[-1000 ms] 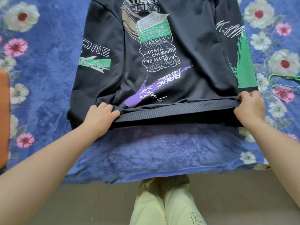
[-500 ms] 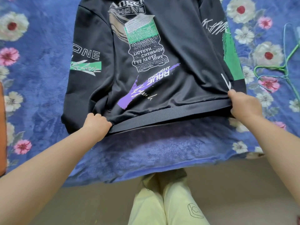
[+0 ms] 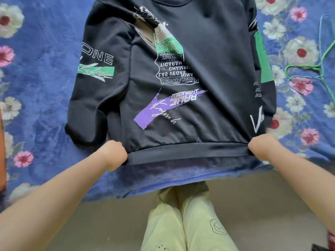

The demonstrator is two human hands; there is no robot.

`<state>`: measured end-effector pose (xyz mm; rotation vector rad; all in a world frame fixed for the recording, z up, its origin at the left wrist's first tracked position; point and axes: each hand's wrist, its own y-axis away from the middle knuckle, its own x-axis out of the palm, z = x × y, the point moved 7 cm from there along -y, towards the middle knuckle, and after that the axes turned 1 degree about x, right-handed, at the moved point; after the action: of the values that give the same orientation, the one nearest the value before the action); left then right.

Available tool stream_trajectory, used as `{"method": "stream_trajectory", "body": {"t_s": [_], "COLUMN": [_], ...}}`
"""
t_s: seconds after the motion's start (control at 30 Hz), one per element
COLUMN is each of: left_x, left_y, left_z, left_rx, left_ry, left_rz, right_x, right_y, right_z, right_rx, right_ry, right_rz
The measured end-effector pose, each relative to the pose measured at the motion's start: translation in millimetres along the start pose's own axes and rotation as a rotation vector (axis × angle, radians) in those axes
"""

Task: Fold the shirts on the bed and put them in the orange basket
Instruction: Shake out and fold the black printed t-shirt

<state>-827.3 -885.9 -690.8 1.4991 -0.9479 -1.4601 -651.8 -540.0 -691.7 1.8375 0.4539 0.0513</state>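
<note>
A black sweatshirt (image 3: 208, 57) with white, green and purple prints lies face up on the bed, collar away from me and ribbed hem toward me. Its sleeves lie along both sides of the body. My left hand (image 3: 113, 153) grips the hem's left corner with the fingers curled under the cloth. At the hem's right corner my right hand (image 3: 262, 146) grips the same way. The hem between my hands is lifted a little off the blanket. A sliver of the orange basket (image 3: 1, 156) shows at the left edge.
The bed is covered by a blue blanket (image 3: 39, 109) with white and pink flowers. A green wire hanger (image 3: 320, 67) lies on it at the right. The bed's near edge is just below my hands, with floor and my pale trouser legs (image 3: 184, 223) beyond.
Both hands have drawn the hem toward me and raised it. The chest print has creased and the cloth has bunched below the collar. More of the hanger shows.
</note>
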Motion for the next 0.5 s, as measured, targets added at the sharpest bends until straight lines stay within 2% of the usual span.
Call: {"method": "stream_trajectory", "body": {"t_s": [0.13,0.2,0.23,0.3,0.33,0.4,0.5], "left_x": [10.1,5.7,0.1,-16.1,-23.1,-31.1,-29.0], "left_y": [-8.7,-15.4,-18.5,-22.5,-23.9,-25.7,-27.5], "left_z": [-0.6,1.0,3.2,4.4,2.1,-5.4,-10.8], "left_rx": [-0.026,-0.052,-0.067,-0.087,-0.075,0.001,0.072], "left_ry": [0.038,0.043,0.04,0.0,-0.026,-0.009,0.103], "left_rz": [0.126,0.117,0.069,-0.101,-0.178,-0.24,-0.184], "right_x": [-0.5,-12.0,-24.4,-54.9,-65.1,-76.9,-103.9], "right_y": [-6.6,-7.6,-7.2,-4.6,-0.6,-0.2,11.6], "right_z": [8.1,15.1,21.7,40.5,50.5,74.9,95.6], "right_rx": [0.05,0.047,0.035,-0.038,-0.084,-0.211,-0.249], "right_ry": [-0.05,-0.091,-0.118,-0.141,-0.151,-0.23,-0.145], "right_rz": [0.062,0.028,-0.073,-0.407,-0.519,-0.593,-0.624]}}
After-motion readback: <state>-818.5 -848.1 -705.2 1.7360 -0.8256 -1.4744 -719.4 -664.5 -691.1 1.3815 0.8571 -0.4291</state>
